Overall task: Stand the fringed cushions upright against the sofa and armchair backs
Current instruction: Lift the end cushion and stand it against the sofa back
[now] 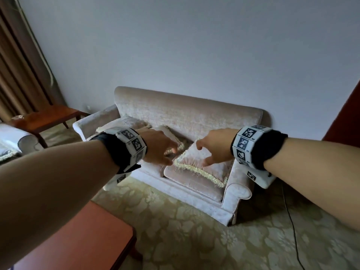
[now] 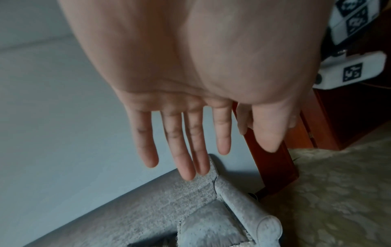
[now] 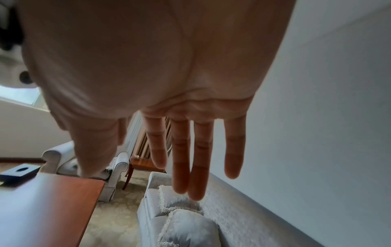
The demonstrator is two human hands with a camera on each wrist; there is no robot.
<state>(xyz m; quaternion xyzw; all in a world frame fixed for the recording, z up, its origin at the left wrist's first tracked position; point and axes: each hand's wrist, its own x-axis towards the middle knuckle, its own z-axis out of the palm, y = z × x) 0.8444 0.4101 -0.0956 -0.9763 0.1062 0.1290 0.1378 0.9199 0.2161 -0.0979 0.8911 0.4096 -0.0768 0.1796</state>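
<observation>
A pale velvet sofa stands against the wall. One fringed cushion lies flat on its right seat. A second cushion slumps in the middle and a third lies near the left arm. My left hand reaches out over the middle of the seat, fingers straight, holding nothing. My right hand hovers over the right cushion with thumb and fingers spread, also empty. From the right wrist, two cushions lie well below the fingers. An armchair stands further left.
A red-brown coffee table is close by my left arm. A wooden side table sits between the sofa and the armchair. Brown curtains hang at left. A dark cable runs over the patterned carpet at right.
</observation>
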